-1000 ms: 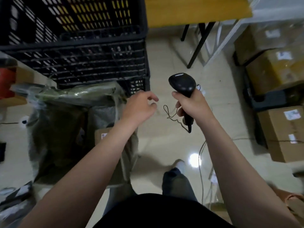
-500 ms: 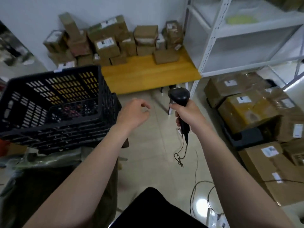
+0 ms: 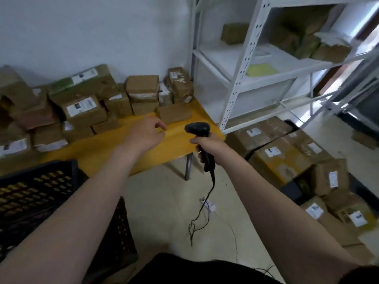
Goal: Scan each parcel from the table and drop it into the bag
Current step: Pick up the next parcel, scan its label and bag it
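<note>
A black scanner is gripped by its handle in the right hand, and its head is held over the near right corner of the yellow table. Its cable is seen hanging down to the floor. The left hand is held above the tabletop with its fingers loosely curled, and nothing is grasped in it. Brown parcels, many with white labels, are piled along the back and left of the table against the wall. One flat parcel is laid just beyond the left hand, apart from it. A black crate is seen at lower left. A white shelf rack is seen at right, with more boxes stacked on the floor beside it.
</note>
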